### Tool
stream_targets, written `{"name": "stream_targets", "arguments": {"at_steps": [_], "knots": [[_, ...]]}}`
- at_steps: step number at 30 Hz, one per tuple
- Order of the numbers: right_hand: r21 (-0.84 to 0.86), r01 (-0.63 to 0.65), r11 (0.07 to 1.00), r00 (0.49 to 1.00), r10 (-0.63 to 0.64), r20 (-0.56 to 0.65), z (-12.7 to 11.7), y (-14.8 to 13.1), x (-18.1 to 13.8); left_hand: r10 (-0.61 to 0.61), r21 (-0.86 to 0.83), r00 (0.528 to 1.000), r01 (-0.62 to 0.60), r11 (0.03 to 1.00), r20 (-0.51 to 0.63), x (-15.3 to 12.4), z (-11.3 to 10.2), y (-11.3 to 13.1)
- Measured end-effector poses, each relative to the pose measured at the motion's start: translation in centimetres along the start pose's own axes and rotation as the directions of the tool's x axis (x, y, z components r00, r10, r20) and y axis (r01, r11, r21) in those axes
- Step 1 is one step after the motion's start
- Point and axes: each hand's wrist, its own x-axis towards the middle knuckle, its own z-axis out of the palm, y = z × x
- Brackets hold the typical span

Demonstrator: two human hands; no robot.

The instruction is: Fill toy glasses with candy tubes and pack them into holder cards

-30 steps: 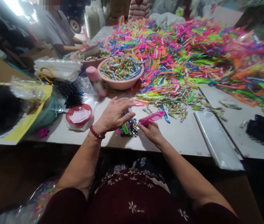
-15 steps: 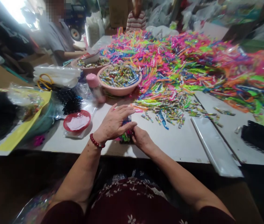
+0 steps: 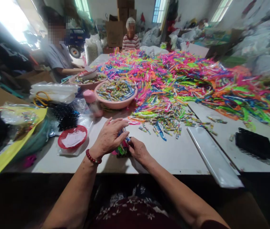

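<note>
My left hand, with a red bead bracelet at the wrist, curls over a small bundle of coloured plastic pieces that sits on a black mesh piece at the table's near edge. My right hand is closed against the right side of the same bundle, fingers pinched on it. The bundle is mostly hidden between the two hands. Just beyond lie scattered small wrapped candies and a huge heap of neon plastic strips.
A pink bowl of candies and a second bowl stand at the back left. A red lid, black mesh stacks and clear film sheets lie on the white table. Two other people sit at the far side.
My right hand brought a pink plastic piece in from the right and pressed it into the bundle. My left hand's fingers curled down over the bundle. The camera tilted up.
</note>
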Motion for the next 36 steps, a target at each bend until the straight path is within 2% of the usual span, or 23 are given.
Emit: {"name": "stream_targets", "arguments": {"at_steps": [4,9,16,19,21,23,24,26,28,30,33,34,35,36], "knots": [[0.218,-0.128,0.968,0.988,0.143,-0.052,1.5,0.5,0.6,-0.021,-0.011,1.0,0.02,1.0,-0.01,0.0,-0.5,-1.2],[0.205,-0.061,0.977,0.995,0.076,-0.071,4.5,0.2,3.8,-0.047,0.044,0.998,0.048,0.998,-0.04,0.5,-1.8,-4.5],[0.278,-0.088,0.956,0.996,0.081,0.036,9.9,-2.2,10.9,-0.166,0.047,0.978,0.173,0.984,-0.124,0.7,-5.2,-10.5],[0.221,-0.03,0.975,0.997,0.012,0.082,10.7,-2.6,12.5,-0.225,0.019,0.966,0.229,0.973,-0.129,0.4,-6.3,-12.1],[0.128,0.081,0.988,0.989,-0.096,0.113,9.3,-1.9,13.1,-0.243,0.028,0.965,0.247,0.969,-0.104,0.2,-6.8,-12.8],[-0.001,0.16,0.987,0.983,-0.159,0.088,5.9,-0.1,13.6,-0.235,0.082,0.968,0.242,0.967,-0.085,-0.1,-7.2,-13.2],[-0.068,0.15,0.986,0.988,-0.147,0.047,3.6,1.1,13.8,-0.225,0.121,0.971,0.234,0.965,-0.088,-0.2,-7.4,-13.1],[-0.364,0.054,0.93,0.993,-0.088,-0.077,-1.4,4.1,14.0,-0.184,0.205,0.973,0.21,0.956,-0.14,-0.7,-7.7,-12.2],[-0.551,-0.102,0.828,0.976,-0.022,-0.215,-6.2,6.9,13.9,-0.123,0.262,0.958,0.192,0.946,-0.258,-1.3,-7.6,-10.1],[-0.633,-0.197,0.749,0.962,0.025,-0.271,-9.4,9.0,13.2,-0.09,0.217,0.911,0.19,0.958,-0.401,-1.9,-6.4,-7.2],[-0.683,-0.182,0.707,0.974,0.034,-0.224,-10.8,10.3,11.6,-0.206,-0.116,0.854,0.171,0.978,-0.477,-2.2,-1.8,-2.3],[-0.687,-0.153,0.711,0.98,0.02,-0.197,-10.5,10.3,11.1,-0.289,-0.263,0.88,0.197,0.944,-0.377,-1.9,0.4,-1.0],[-0.684,-0.118,0.72,0.985,-0.001,-0.171,-9.9,10.1,10.5,-0.331,-0.378,0.922,0.239,0.894,-0.201,-1.4,2.8,0.0],[-0.681,-0.089,0.727,0.988,-0.02,-0.15,-9.0,9.9,10.0,-0.359,-0.476,0.933,0.299,0.827,-0.037,-0.8,5.3,0.6]]}}
